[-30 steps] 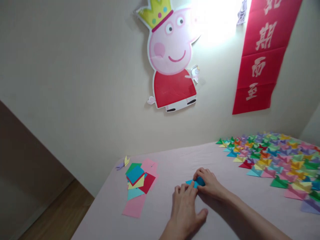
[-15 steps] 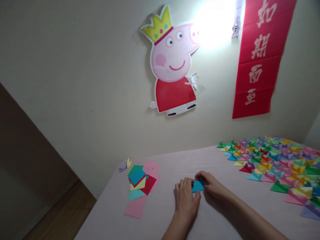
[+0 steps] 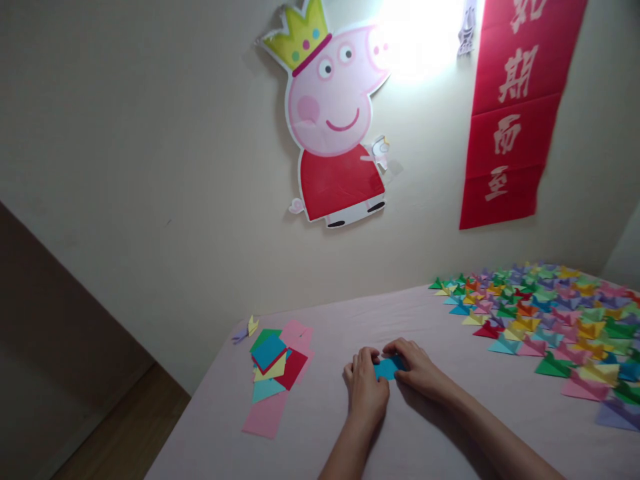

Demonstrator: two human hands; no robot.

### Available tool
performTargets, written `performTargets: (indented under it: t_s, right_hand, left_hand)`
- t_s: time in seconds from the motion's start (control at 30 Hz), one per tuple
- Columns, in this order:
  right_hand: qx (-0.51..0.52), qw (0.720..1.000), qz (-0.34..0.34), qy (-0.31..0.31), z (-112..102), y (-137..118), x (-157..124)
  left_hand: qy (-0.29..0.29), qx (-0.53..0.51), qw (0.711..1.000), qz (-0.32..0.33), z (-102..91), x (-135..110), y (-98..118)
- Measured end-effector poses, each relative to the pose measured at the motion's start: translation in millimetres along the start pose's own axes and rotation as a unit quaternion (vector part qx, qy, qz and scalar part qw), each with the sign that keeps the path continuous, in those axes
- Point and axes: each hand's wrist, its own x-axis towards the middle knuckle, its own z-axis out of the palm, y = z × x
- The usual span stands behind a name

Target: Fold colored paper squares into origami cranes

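Note:
A small blue sheet of paper (image 3: 387, 368) lies low over the pink cloth, between my two hands. My left hand (image 3: 367, 387) grips its left end, thumb at the near side and fingers curled at the far side. At the right end my right hand (image 3: 414, 365) pinches the paper between thumb and fingers. Part of the paper is hidden under the fingers, so I cannot tell how it is folded there.
Left of my hands lies a loose pile of coloured paper squares (image 3: 270, 353). Behind it sit two small folded pieces, one yellow (image 3: 253, 326) and one purple (image 3: 240, 336). Rows of folded paper figures (image 3: 550, 327) cover the right side. A wall (image 3: 210, 200) rises behind the table.
The view has shifted slightly. Both hands stay on the blue paper; the right thumb now rests at its near edge, and the left thumb lies closer to the paper.

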Motion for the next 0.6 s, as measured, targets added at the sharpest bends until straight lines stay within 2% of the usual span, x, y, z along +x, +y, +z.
performTargets:
  t_s: [0.13,0.27,0.43,0.6]
  right_hand:
    - [0.01,1.0,-0.003,-0.01,-3,2,0]
    - [0.018,1.0,-0.018,-0.016,-5,5,-1]
    - [-0.005,0.999,-0.051,-0.017,-4,2,-5]
    - [-0.031,0.998,-0.05,-0.011,-2,-4,-9]
  left_hand:
    - [-0.001,-0.039,0.999,-0.01,-3.1,1,-11]
    - [0.039,-0.036,0.998,0.017,-4.3,-5,-19]
    - [0.024,0.005,0.999,0.038,-0.6,-12,-15]
    - [0.017,-0.001,0.999,0.042,0.6,-12,-12]
